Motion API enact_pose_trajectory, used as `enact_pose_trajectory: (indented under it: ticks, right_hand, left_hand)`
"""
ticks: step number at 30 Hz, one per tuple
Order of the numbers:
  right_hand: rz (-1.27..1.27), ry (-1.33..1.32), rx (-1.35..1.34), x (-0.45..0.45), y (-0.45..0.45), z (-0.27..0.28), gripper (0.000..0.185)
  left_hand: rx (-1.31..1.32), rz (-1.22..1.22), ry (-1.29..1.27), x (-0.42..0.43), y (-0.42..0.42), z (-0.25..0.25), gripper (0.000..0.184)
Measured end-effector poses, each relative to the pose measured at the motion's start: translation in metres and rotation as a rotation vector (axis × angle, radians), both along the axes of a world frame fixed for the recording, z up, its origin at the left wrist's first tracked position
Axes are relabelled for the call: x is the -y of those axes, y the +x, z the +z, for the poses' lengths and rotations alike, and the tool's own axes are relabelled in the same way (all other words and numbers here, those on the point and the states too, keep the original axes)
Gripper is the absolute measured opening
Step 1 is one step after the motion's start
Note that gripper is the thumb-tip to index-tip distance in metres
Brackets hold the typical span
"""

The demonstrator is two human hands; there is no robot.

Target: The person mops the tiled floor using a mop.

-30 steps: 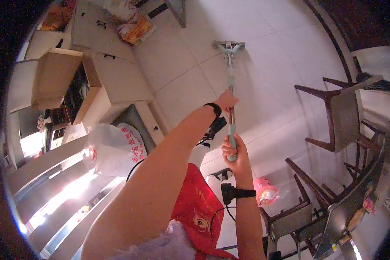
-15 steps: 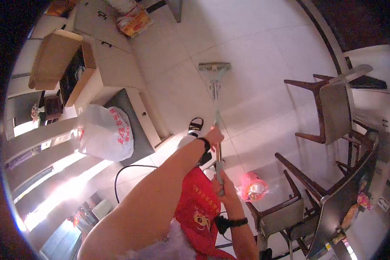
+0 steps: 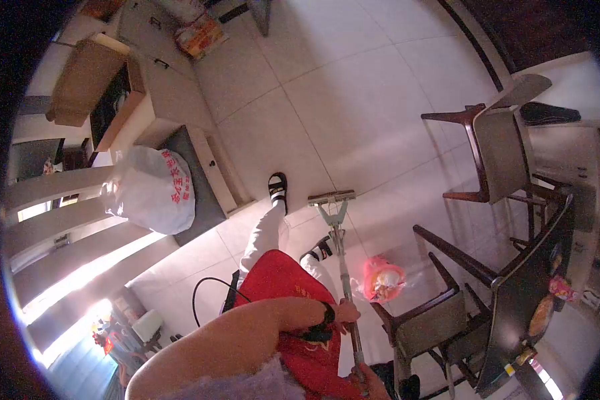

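A squeeze-type mop (image 3: 345,277) with a pale green head lies across the view, its head flat on the tiles in front of my feet. My left hand (image 3: 345,314) is closed around the metal pole at about its middle. Lower down, near the bottom edge, my right hand (image 3: 369,385) grips the handle end and is partly cut off by the frame. A red apron (image 3: 283,273) covers my front. Black sandals (image 3: 278,190) are on my feet, left foot ahead of the right.
A pink bag-lined bin (image 3: 384,280) stands right of the mop. Chairs (image 3: 503,153) and a dark table (image 3: 523,300) line the right side. On the left are a stuffed white plastic bag (image 3: 155,190), cabinets (image 3: 170,87) and an opened cardboard box (image 3: 87,87).
Both hands have drawn the mop back toward my body, so its head is now much nearer my feet. My legs show more fully.
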State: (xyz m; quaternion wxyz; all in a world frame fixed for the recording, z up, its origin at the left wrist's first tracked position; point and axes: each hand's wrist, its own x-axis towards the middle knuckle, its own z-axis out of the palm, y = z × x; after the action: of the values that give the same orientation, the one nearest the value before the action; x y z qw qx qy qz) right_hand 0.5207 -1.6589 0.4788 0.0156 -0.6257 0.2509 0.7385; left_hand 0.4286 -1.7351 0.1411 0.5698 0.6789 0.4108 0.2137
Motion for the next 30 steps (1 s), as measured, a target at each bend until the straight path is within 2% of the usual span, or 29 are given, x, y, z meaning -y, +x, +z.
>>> enact_pose_trajectory:
  ticks: [1, 3, 4, 6, 7, 9, 10, 11, 12, 13, 14, 15, 17, 18, 19, 20, 21, 22, 23, 24, 27, 29, 30]
  right_hand:
    - [0.062, 0.017, 0.027, -0.007, -0.006, 0.001, 0.034]
    - [0.185, 0.05, 0.081, -0.017, -0.016, -0.002, 0.033]
    - [0.15, 0.02, 0.015, -0.02, -0.017, -0.01, 0.032]
    - [0.077, -0.044, -0.118, -0.024, -0.018, -0.035, 0.038]
    - [0.077, -0.041, -0.061, -0.03, -0.032, -0.048, 0.039]
    - [0.078, -0.034, 0.053, -0.043, -0.062, -0.082, 0.041]
    - [0.377, 0.278, -0.025, -0.033, -0.062, -0.13, 0.042]
    - [0.473, 0.39, -0.08, -0.034, -0.074, -0.149, 0.043]
    - [0.565, 0.506, -0.123, -0.036, -0.087, -0.167, 0.044]
    - [0.508, 0.462, -0.134, -0.052, -0.114, -0.172, 0.044]
    - [0.451, 0.416, -0.143, -0.068, -0.142, -0.177, 0.044]
    - [0.445, 0.409, -0.145, -0.079, -0.159, -0.187, 0.045]
    - [0.299, 0.34, -0.216, -0.104, -0.193, -0.203, 0.044]
    - [0.158, 0.283, -0.285, -0.12, -0.21, -0.21, 0.044]
    - [0.016, 0.225, -0.353, -0.131, -0.225, -0.216, 0.044]
    - [0.123, 0.37, -0.254, -0.129, -0.231, -0.247, 0.044]
    - [0.06, 0.39, -0.316, -0.145, -0.245, -0.257, 0.044]
    - [-0.002, 0.406, -0.38, -0.161, -0.258, -0.266, 0.044]
    - [-0.234, 0.289, -0.602, -0.192, -0.278, -0.253, 0.043]
    - [-0.249, 0.281, -0.602, -0.2, -0.285, -0.259, 0.043]
    - [-0.224, 0.284, -0.529, -0.197, -0.281, -0.263, 0.043]
    - [-0.115, 0.319, -0.381, -0.167, -0.248, -0.253, 0.043]
    - [-0.029, 0.338, -0.307, -0.144, -0.222, -0.252, 0.043]
  left_hand:
    - [-0.081, 0.027, -0.278, -0.018, -0.007, 0.014, 0.019]
    - [-0.226, 0.447, -0.968, -0.072, -0.026, 0.072, 0.025]
    - [-0.268, 0.687, -1.158, -0.088, -0.03, 0.089, 0.029]
    - [-0.398, 0.621, -0.949, -0.078, -0.033, 0.049, 0.028]
    - [-0.414, 0.484, -0.912, -0.071, -0.038, 0.019, 0.041]
    - [-0.322, 0.48, -0.842, -0.072, -0.061, -0.029, 0.045]
    - [-0.215, 0.612, -0.807, -0.089, -0.091, -0.054, 0.036]
    - [-0.288, 0.54, -0.679, -0.109, -0.12, -0.057, 0.028]
    - [-0.513, 0.32, -0.43, -0.136, -0.151, -0.042, 0.02]
    - [-0.735, 0.152, -0.168, -0.162, -0.181, -0.022, 0.016]
    - [-0.853, 0.088, -0.006, -0.181, -0.204, -0.022, 0.016]
    - [-0.818, 0.077, -0.046, -0.193, -0.22, -0.04, 0.016]
    - [-0.911, 0.071, 0.078, -0.221, -0.251, -0.054, 0.017]
    - [-1.037, 0.077, 0.25, -0.238, -0.266, -0.057, 0.017]
    - [-1.0, 0.188, 0.122, -0.256, -0.28, -0.063, 0.017]
    - [-0.986, 0.151, 0.094, -0.276, -0.297, -0.089, 0.016]
    - [-0.972, 0.114, 0.066, -0.296, -0.313, -0.116, 0.016]
    - [-0.976, -0.072, 0.136, -0.317, -0.334, -0.143, 0.015]
    - [-0.838, -0.069, 0.015, -0.344, -0.358, -0.13, 0.014]
    - [-0.699, -0.066, -0.104, -0.363, -0.374, -0.111, 0.014]
    - [-0.834, -0.185, 0.184, -0.352, -0.371, -0.134, 0.012]
    - [-0.932, -0.081, 0.215, -0.306, -0.315, -0.186, 0.01]
    - [-1.002, -0.097, 0.262, -0.284, -0.292, -0.162, 0.009]
